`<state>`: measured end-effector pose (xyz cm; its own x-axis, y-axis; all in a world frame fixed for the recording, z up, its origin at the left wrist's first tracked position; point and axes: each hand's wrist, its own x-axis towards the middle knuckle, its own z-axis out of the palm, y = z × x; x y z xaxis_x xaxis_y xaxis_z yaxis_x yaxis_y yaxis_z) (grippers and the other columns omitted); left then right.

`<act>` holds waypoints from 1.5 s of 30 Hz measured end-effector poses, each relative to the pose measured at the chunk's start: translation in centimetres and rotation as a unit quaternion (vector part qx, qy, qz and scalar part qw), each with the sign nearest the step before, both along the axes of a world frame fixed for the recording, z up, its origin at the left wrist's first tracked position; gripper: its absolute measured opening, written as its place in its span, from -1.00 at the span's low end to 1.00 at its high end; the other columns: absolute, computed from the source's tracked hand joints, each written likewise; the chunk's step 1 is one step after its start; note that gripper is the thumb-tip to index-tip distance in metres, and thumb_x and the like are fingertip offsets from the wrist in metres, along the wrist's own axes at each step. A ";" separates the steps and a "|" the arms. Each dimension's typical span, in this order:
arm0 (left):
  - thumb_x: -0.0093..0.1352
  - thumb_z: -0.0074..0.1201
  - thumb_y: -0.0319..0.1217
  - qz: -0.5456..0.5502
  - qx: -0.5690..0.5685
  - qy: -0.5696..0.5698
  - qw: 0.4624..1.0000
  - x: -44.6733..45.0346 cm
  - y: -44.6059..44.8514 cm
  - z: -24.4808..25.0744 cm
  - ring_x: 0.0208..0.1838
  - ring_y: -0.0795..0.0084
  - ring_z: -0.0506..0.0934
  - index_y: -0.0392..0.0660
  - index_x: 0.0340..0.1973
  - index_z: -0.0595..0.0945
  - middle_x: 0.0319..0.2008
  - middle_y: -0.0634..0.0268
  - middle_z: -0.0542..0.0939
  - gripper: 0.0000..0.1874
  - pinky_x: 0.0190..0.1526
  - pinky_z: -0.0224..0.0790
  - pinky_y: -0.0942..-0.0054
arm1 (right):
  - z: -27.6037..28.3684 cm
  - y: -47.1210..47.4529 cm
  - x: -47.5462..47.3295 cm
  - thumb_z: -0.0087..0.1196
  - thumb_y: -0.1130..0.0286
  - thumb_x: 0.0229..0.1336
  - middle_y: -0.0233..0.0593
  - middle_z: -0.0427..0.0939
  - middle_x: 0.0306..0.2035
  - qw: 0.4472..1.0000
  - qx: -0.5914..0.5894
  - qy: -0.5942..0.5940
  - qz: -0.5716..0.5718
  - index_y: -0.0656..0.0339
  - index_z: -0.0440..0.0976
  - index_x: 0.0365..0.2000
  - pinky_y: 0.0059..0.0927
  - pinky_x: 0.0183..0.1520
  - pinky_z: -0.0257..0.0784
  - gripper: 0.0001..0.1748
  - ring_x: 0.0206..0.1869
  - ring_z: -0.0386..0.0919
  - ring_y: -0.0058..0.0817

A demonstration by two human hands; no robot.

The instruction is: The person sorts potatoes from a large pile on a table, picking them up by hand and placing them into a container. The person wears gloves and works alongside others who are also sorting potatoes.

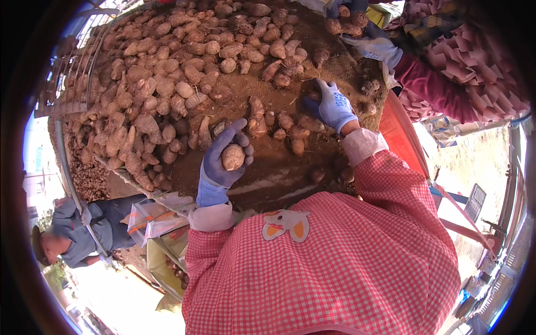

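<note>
My left hand, in a blue-grey coated work glove, is palm up with its fingers curled around a round, pale brown taro corm. To the right, my right hand wears a matching glove and reaches down onto the soil-covered table. Its palm side faces away, and whether anything lies under the fingers is hidden. Between the hands sit a long taro corm and a small cluster of taro corms. A large heap of taro spreads across the left and far side.
Across the table at upper right, a person's gloved hand is beside several taro corms. At left, another person holds a metal pole. A metal rack borders the heap. Red sheeting hangs at the right edge.
</note>
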<state>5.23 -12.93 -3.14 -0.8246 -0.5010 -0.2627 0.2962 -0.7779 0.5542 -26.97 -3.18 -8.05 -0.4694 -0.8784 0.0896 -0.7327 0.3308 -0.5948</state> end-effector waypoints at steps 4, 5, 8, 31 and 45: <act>0.60 -0.07 -0.31 0.009 0.105 0.121 0.987 0.1 1.3 -0.9 0.21 0.11 0.63 -0.19 0.31 0.52 0.15 0.04 0.66 -0.58 0.13 0.66 0.17 | 1.3 -2.1 1.6 0.16 0.07 0.41 -0.01 0.60 0.04 0.914 -0.073 -0.398 0.017 0.28 0.40 0.29 -0.24 0.14 0.55 -0.37 0.08 0.62 -0.15; 0.59 -0.07 -0.32 0.041 0.116 0.104 0.987 0.0 1.7 -1.1 0.25 0.08 0.60 -0.19 0.32 0.52 0.18 0.02 0.64 -0.57 0.14 0.65 0.17 | 1.9 -2.1 2.2 0.13 0.07 0.45 -0.13 0.61 0.05 0.806 -0.088 -0.586 0.005 0.27 0.45 0.25 -0.31 0.14 0.55 -0.43 0.08 0.62 -0.29; 0.56 -0.05 -0.33 0.075 0.139 0.079 0.984 -0.9 3.0 -1.1 0.39 -0.02 0.48 -0.21 0.32 0.51 0.24 -0.04 0.58 -0.55 0.20 0.60 0.17 | 3.9 -0.7 4.7 0.00 0.08 0.53 -0.32 0.65 -0.04 0.785 -0.094 -0.605 0.095 0.28 0.49 0.19 -0.42 0.11 0.56 -0.50 -0.03 0.63 -0.47; 0.55 0.03 -0.07 0.538 0.022 0.125 0.833 32.1 12.7 -0.4 -0.11 0.22 0.58 -0.09 0.16 0.56 -0.01 0.16 0.64 -0.57 -0.24 0.53 0.30 | 0.4 -2.5 15.2 0.23 0.20 0.19 -0.10 0.16 0.53 0.922 0.036 0.254 0.288 -0.03 0.46 0.32 0.24 0.53 -0.05 -0.34 0.58 0.01 0.10; 0.59 0.02 -0.42 0.479 -0.458 -0.423 0.618 28.8 2.3 1.8 0.01 0.41 0.64 -0.33 0.16 0.60 0.08 0.22 0.65 -0.69 0.08 0.51 0.44 | 0.3 4.0 8.6 0.31 0.10 0.15 -0.08 0.26 0.48 0.939 0.107 0.244 0.218 -0.01 0.40 0.34 0.18 0.54 0.01 -0.25 0.55 0.10 0.07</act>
